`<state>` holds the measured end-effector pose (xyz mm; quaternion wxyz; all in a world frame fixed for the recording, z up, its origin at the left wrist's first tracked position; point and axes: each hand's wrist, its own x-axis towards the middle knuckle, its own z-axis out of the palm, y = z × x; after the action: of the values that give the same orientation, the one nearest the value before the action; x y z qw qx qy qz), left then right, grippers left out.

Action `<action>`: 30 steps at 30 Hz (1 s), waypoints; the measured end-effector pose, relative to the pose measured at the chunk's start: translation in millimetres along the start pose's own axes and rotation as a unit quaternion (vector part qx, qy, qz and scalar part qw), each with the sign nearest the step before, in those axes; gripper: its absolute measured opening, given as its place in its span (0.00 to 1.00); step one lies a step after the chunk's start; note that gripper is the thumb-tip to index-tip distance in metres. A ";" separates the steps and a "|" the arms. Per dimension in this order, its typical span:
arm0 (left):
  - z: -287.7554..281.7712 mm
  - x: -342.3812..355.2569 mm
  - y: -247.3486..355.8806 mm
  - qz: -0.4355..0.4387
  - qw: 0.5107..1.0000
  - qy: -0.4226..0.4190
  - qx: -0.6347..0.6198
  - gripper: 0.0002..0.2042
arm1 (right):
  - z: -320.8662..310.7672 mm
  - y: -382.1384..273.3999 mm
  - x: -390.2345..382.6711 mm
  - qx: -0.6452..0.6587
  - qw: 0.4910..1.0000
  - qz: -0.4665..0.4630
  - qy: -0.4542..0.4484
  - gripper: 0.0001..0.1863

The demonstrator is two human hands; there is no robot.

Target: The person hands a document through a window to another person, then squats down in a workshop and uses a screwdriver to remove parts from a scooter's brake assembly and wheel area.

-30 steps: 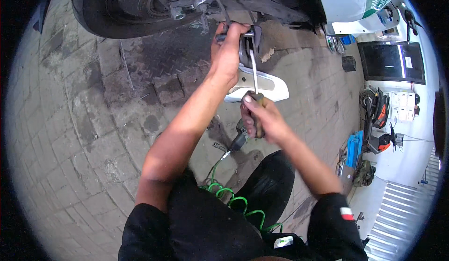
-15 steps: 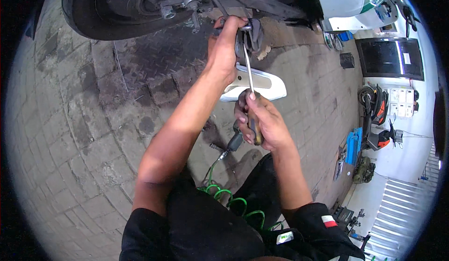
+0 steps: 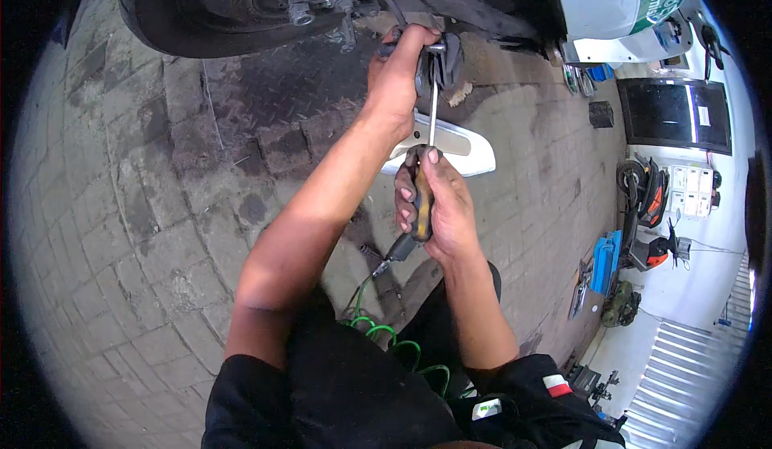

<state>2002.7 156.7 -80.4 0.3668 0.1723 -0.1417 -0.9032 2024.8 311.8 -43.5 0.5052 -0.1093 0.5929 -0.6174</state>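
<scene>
My left hand [image 3: 392, 83] grips a dark brake caliper [image 3: 449, 64] hanging on a rubber hose just below the scooter's wheel [image 3: 169, 19]. My right hand [image 3: 441, 208], dirty at the fingers, is closed on the black and yellow handle of a screwdriver [image 3: 433, 111]. Its long metal shaft reaches into the slot of the caliper, whose inside is too small to make out. Behind both hands a white and beige body panel [image 3: 470, 153] lies on the floor. A pneumatic wrench [image 3: 400, 248] on a green coiled hose [image 3: 386, 331] is partly hidden beside my right hand.
The scooter's white body [image 3: 595, 3] overhangs the top right. Paving [image 3: 161, 232] surrounds a dark metal plate [image 3: 269, 79]. Along the right stand an orange and black scooter [image 3: 651, 248], blue objects [image 3: 607, 260], a dark screen [image 3: 675, 111] and a corrugated metal sheet [image 3: 671, 369].
My right hand has shifted left and turned with the screwdriver, whose shaft stands more upright in the view. My left hand and the caliper have moved slightly up.
</scene>
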 end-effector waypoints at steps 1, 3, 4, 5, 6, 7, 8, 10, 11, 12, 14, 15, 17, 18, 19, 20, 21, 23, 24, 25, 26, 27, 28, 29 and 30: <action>0.5 -1.1 0.7 0.006 1.000 0.004 0.016 0.12 | -3.4 -1.2 2.3 -0.013 1.000 0.003 -0.002 0.18; 1.1 -3.7 2.4 0.017 0.999 0.011 0.047 0.12 | -4.1 -6.6 6.5 -0.018 1.000 0.012 -0.001 0.19; -0.9 -3.9 3.4 0.031 0.998 0.007 0.060 0.11 | -3.0 -7.8 7.7 -0.007 1.000 0.020 -0.012 0.20; -2.5 -3.4 4.7 0.044 0.996 0.004 0.072 0.11 | -2.4 -8.8 8.7 0.005 0.999 0.029 -0.023 0.20; -4.1 -3.6 5.7 0.058 0.995 0.000 0.085 0.11 | -1.6 -8.5 8.9 0.016 0.999 0.037 -0.034 0.21; -4.4 -5.0 7.7 0.041 0.994 0.002 0.097 0.11 | -1.2 -7.7 9.0 0.012 0.998 0.046 -0.030 0.21; -5.8 -7.3 10.2 0.023 0.994 0.003 0.109 0.11 | -0.6 -6.2 8.7 0.009 0.998 0.055 -0.025 0.21; -9.5 -8.0 14.7 0.012 0.990 -0.006 0.140 0.12 | 0.8 -5.5 9.3 0.007 0.997 0.072 -0.029 0.22; -12.5 -6.1 16.0 0.018 0.987 -0.015 0.159 0.13 | 1.4 -6.2 10.1 0.010 0.996 0.080 -0.036 0.22; -15.4 -4.7 17.5 0.024 0.983 -0.025 0.178 0.13 | 1.8 -6.8 10.8 0.013 0.995 0.088 -0.044 0.23; -22.1 -2.5 20.4 0.029 0.975 -0.034 0.217 0.15 | -0.9 -6.9 13.4 0.009 0.993 0.108 -0.053 0.23; -25.7 -1.6 21.7 0.032 0.970 -0.039 0.237 0.15 | -2.3 -7.5 14.5 0.007 0.991 0.118 -0.057 0.23; -33.0 0.5 19.4 0.019 0.969 -0.025 0.244 0.16 | -5.1 -13.3 14.9 -0.039 0.988 0.138 -0.058 0.24; -36.3 1.5 17.7 0.012 0.969 -0.019 0.248 0.16 | -6.9 -16.6 14.8 -0.062 0.985 0.148 -0.058 0.24; -36.3 0.3 17.9 0.024 0.969 -0.016 0.245 0.16 | -9.8 -20.7 14.8 -0.081 0.982 0.159 -0.061 0.23; -36.3 -2.2 16.9 0.036 0.970 -0.013 0.241 0.17 | -13.1 -24.9 14.6 -0.099 0.978 0.171 -0.064 0.23; -36.2 -4.4 16.2 0.047 0.970 -0.010 0.238 0.17 | -14.8 -28.0 14.7 -0.117 0.974 0.182 -0.066 0.23; -38.5 -6.3 17.0 0.000 0.978 0.009 0.209 0.16 | -13.0 -34.5 15.5 -0.137 0.968 0.201 -0.069 0.23; -39.6 -7.0 17.2 -0.023 0.981 0.018 0.194 0.16 | -13.0 -37.2 16.3 -0.147 0.964 0.211 -0.070 0.23; -40.4 -7.4 17.3 -0.014 0.981 0.023 0.193 0.16 | -14.7 -38.5 17.9 -0.152 0.961 0.220 -0.076 0.23; -41.3 -7.8 17.4 -0.004 0.981 0.028 0.193 0.15 | -17.2 -39.6 19.7 -0.157 0.957 0.229 -0.083 0.23; -42.0 -8.2 17.4 0.006 0.981 0.034 0.192 0.15 | -19.1 -41.2 21.8 -0.163 0.953 0.238 -0.090 0.23; -41.6 -9.6 17.7 0.016 0.980 0.040 0.193 0.15 | -20.7 -43.4 25.1 -0.172 0.949 0.247 -0.093 0.23; -38.9 -10.8 19.5 0.000 0.983 0.048 0.178 0.14 | -22.4 -46.2 29.0 -0.181 0.945 0.257 -0.096 0.22; -38.2 -10.6 17.6 0.000 0.984 0.056 0.167 0.14 | -23.9 -47.6 30.9 -0.190 0.940 0.266 -0.099 0.22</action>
<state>2036.5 147.1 -105.9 0.3403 0.2809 -0.2696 -0.8559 1969.3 293.2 -24.3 0.6772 -0.1023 0.6533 -0.3228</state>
